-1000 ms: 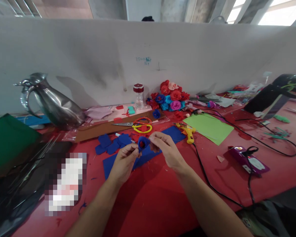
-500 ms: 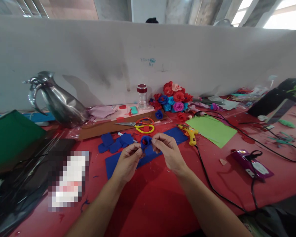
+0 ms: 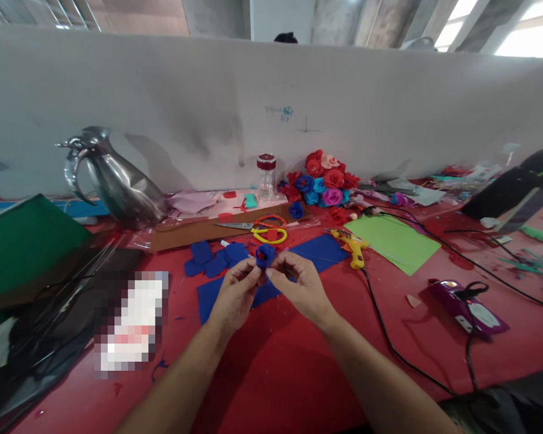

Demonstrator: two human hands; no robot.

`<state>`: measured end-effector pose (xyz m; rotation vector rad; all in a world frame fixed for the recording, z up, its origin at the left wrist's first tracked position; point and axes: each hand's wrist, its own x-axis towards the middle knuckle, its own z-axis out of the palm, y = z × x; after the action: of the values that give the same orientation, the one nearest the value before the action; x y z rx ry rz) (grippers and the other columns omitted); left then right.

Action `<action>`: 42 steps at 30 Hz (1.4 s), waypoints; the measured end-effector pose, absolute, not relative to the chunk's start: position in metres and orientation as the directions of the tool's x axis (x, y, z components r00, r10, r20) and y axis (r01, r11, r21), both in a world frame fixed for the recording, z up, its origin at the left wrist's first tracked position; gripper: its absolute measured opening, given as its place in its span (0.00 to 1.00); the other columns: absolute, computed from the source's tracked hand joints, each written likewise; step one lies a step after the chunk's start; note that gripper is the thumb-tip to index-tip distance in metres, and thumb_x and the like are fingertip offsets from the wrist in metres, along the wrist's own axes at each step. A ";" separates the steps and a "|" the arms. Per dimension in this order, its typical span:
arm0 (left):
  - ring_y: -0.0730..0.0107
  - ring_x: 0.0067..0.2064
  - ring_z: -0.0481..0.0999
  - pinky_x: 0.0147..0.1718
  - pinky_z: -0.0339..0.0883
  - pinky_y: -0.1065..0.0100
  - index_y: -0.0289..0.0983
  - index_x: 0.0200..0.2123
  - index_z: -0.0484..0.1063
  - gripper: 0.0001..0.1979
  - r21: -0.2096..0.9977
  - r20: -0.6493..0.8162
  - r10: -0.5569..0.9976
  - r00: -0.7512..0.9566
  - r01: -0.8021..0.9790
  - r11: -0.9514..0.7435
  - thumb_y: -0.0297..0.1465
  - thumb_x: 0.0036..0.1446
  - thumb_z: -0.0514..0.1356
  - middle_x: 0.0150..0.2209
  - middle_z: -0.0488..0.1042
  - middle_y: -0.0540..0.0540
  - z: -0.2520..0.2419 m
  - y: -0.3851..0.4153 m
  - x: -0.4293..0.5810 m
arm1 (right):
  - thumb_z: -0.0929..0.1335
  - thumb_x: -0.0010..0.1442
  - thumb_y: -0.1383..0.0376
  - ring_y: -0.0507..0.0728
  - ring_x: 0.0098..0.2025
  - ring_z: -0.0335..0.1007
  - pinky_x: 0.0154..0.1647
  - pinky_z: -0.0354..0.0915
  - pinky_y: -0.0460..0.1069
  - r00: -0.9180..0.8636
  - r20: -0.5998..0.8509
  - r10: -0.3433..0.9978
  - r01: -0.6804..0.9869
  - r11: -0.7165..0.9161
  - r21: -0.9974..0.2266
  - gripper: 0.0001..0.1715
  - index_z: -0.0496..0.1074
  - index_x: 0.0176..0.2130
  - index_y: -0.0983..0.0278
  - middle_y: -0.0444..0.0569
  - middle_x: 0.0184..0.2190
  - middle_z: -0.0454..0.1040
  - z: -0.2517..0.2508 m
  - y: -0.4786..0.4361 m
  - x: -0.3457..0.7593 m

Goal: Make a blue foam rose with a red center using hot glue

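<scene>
A small blue paper flower (image 3: 265,255) with red at its centre is held up between both hands. My left hand (image 3: 238,292) pinches its base from the left. On the other side, the fingers of my right hand (image 3: 301,283) are closed on its lower right edge. Beneath the hands lies a blue paper strip (image 3: 320,252) on the red table. Cut blue petals (image 3: 215,262) are piled to the left of the flower. Just beyond it rest scissors (image 3: 270,235) with yellow and orange handles. A yellow hot glue gun (image 3: 353,246) lies to the right.
Behind stand a metal jug (image 3: 117,181), a red-lidded jar (image 3: 266,175) and a bunch of paper roses (image 3: 328,184). Green paper (image 3: 396,241), a purple power box (image 3: 473,308) and black cords occupy the right. Black plastic (image 3: 113,289) covers part of the left.
My right hand has moved in closer beneath the flower, its fingers now against the lower edge instead of the upper right petal. The whole view has shifted slightly.
</scene>
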<state>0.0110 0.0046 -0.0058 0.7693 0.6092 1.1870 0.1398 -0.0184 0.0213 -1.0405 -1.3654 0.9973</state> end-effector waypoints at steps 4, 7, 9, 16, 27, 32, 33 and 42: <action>0.79 0.26 0.68 0.29 0.63 0.76 0.38 0.24 0.77 0.12 0.777 -0.073 0.971 0.227 -0.598 0.198 0.34 0.34 0.74 0.24 0.73 0.54 -0.001 0.003 0.013 | 0.68 0.50 0.66 0.48 0.21 0.56 0.22 0.54 0.44 0.022 0.329 0.944 0.170 0.321 -0.932 0.04 0.66 0.28 0.62 0.40 0.22 0.67 0.017 -0.022 0.132; 0.80 0.27 0.68 0.29 0.63 0.76 0.38 0.23 0.77 0.13 0.768 -0.111 0.981 0.161 -0.612 0.187 0.31 0.32 0.75 0.24 0.73 0.54 0.000 0.004 0.013 | 0.68 0.50 0.66 0.48 0.21 0.56 0.23 0.55 0.45 0.078 0.349 0.934 0.227 0.324 -0.918 0.05 0.66 0.29 0.62 0.41 0.23 0.68 0.013 -0.021 0.130; 0.80 0.26 0.69 0.29 0.64 0.76 0.37 0.24 0.77 0.13 0.770 -0.117 0.985 0.124 -0.615 0.169 0.29 0.32 0.75 0.24 0.73 0.54 -0.001 0.004 0.014 | 0.69 0.51 0.65 0.48 0.22 0.56 0.23 0.55 0.45 0.120 0.333 0.935 0.240 0.298 -0.924 0.06 0.66 0.29 0.62 0.41 0.24 0.68 0.011 -0.020 0.129; 0.80 0.27 0.69 0.30 0.64 0.76 0.37 0.23 0.77 0.13 0.760 -0.120 0.988 0.099 -0.631 0.156 0.28 0.30 0.75 0.24 0.73 0.54 -0.001 0.001 0.019 | 0.71 0.49 0.63 0.49 0.23 0.58 0.24 0.56 0.45 0.200 0.261 0.944 0.197 0.222 -0.955 0.11 0.66 0.31 0.61 0.41 0.26 0.68 0.007 -0.018 0.129; 0.79 0.29 0.69 0.33 0.65 0.75 0.37 0.22 0.75 0.12 0.766 -0.112 0.987 0.117 -0.622 0.161 0.29 0.32 0.74 0.25 0.71 0.54 -0.002 -0.002 0.021 | 0.71 0.52 0.62 0.50 0.26 0.61 0.25 0.59 0.46 0.190 0.323 0.927 0.180 0.290 -0.940 0.05 0.75 0.30 0.62 0.45 0.29 0.70 0.009 -0.017 0.130; 0.77 0.30 0.69 0.34 0.64 0.74 0.38 0.23 0.76 0.10 0.795 -0.089 0.983 0.158 -0.583 0.166 0.31 0.36 0.73 0.25 0.71 0.54 -0.001 0.000 0.019 | 0.71 0.52 0.62 0.51 0.29 0.64 0.25 0.61 0.46 0.207 0.325 0.923 0.160 0.296 -0.942 0.05 0.77 0.31 0.62 0.46 0.29 0.70 0.010 -0.017 0.130; 0.77 0.31 0.69 0.35 0.64 0.74 0.38 0.24 0.76 0.10 0.802 -0.081 0.987 0.140 -0.579 0.148 0.31 0.36 0.73 0.26 0.72 0.53 -0.001 0.001 0.018 | 0.71 0.52 0.63 0.51 0.28 0.64 0.25 0.61 0.46 0.206 0.334 0.920 0.166 0.304 -0.938 0.05 0.76 0.31 0.62 0.46 0.29 0.70 0.010 -0.017 0.130; 0.73 0.35 0.70 0.38 0.63 0.71 0.39 0.26 0.77 0.08 0.849 0.030 1.000 0.001 -0.528 -0.025 0.27 0.38 0.70 0.29 0.73 0.51 0.000 0.007 0.009 | 0.69 0.54 0.61 0.51 0.22 0.68 0.24 0.63 0.46 0.113 0.215 0.970 0.112 0.203 -0.973 0.08 0.75 0.33 0.62 0.45 0.25 0.75 0.002 -0.017 0.128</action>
<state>0.0092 0.0066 -0.0003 0.8137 0.7702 1.4364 0.1280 -0.0173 0.0023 -1.1785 -1.2805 0.9137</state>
